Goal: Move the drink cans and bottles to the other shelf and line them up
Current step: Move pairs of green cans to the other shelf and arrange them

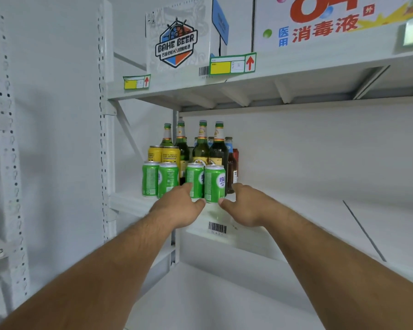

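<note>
Several green cans (214, 183) stand in a front row on the white middle shelf (296, 210), at its left end. Behind them are two yellow cans (169, 154) and several tall green bottles (200, 148), with smaller brown bottles (230, 167) at the right. My left hand (179, 206) reaches in front of the second green can from the right (194, 179), fingers apart, touching or nearly touching it. My right hand (246, 206) is beside the rightmost green can, fingers apart, thumb near its base. Neither hand holds anything.
The upper shelf (296, 67) carries a beer carton (177, 36) and a disinfectant carton (332, 22). A perforated white upright (105, 115) stands left of the cans. Another rack (7, 139) is at the far left. A lower shelf (224, 294) lies below my arms.
</note>
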A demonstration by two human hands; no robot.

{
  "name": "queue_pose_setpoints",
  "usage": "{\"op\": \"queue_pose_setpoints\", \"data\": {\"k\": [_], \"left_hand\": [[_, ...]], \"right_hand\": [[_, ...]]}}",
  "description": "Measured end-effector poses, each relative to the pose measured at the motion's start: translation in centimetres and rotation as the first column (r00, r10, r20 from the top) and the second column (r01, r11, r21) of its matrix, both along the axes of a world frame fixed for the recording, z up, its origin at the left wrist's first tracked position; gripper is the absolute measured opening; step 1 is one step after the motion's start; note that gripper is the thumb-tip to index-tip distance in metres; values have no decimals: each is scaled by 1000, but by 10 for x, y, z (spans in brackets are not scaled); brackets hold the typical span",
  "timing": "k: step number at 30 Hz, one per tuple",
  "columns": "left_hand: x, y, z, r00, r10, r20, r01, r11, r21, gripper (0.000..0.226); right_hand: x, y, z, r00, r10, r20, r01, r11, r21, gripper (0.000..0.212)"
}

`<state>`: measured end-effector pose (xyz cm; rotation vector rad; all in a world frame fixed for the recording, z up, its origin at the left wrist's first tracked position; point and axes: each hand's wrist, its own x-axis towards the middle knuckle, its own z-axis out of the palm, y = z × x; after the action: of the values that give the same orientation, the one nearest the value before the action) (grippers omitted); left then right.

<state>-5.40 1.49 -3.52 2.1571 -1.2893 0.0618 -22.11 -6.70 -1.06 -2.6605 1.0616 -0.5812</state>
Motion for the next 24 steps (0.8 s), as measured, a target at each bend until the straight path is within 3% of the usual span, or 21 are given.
{"op": "queue_pose_setpoints", "data": {"k": [7,11,19,23,24], "left_hand": [[39,-26,6,982,-111,-154,83,981,-176,46],[57,-46,9,959,-160,-236,94,958,-271,50],[77,-85,0,894,-260,-364,141,936,-321,58],[83,-99,1,882,-255,-396,128,939,-320,57],[84,-103,2,879,-254,-404,122,938,-323,58]], "right_hand": [[38,-15,3,992,-125,26,124,992,24,58],[58,-16,8,976,-191,105,184,980,72,47],[94,-18,6,902,-320,290,251,935,249,52],[103,-26,8,878,-350,325,248,916,316,24],[104,-28,8,873,-355,335,236,908,346,27]]}}
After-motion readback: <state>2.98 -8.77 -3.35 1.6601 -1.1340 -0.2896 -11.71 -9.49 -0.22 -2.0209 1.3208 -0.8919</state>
